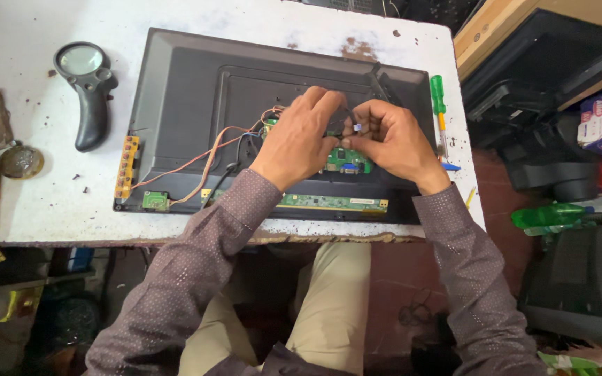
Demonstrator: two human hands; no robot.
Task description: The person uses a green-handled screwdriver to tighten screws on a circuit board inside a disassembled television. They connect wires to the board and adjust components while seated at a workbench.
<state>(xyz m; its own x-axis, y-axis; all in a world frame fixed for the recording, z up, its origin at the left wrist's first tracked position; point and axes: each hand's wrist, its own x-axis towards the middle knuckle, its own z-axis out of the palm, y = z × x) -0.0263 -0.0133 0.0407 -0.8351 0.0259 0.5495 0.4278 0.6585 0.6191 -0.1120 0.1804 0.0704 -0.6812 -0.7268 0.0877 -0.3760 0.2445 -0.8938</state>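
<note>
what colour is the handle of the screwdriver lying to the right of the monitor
Green: the screwdriver has a translucent green handle with an orange collar, seen in the head view.

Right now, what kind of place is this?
Probably an electronics repair workshop. An opened flat screen lies face down on a worn table, circuit boards bared, with a magnifying glass and screwdriver nearby.

Person's dress, head view. Both arms are covered to the wrist by long sleeves of a dark plum-grey woven fabric with a fine, regular pattern of small pale dots. The cuffs are closed and sit snug at the wrists. The sleeve cloth shows soft creases along the forearms and at the elbows. The left hand (299,136) and right hand (393,141) are bare: no gloves. Light khaki trousers, plain and unpatterned, cover the legs below.
</note>
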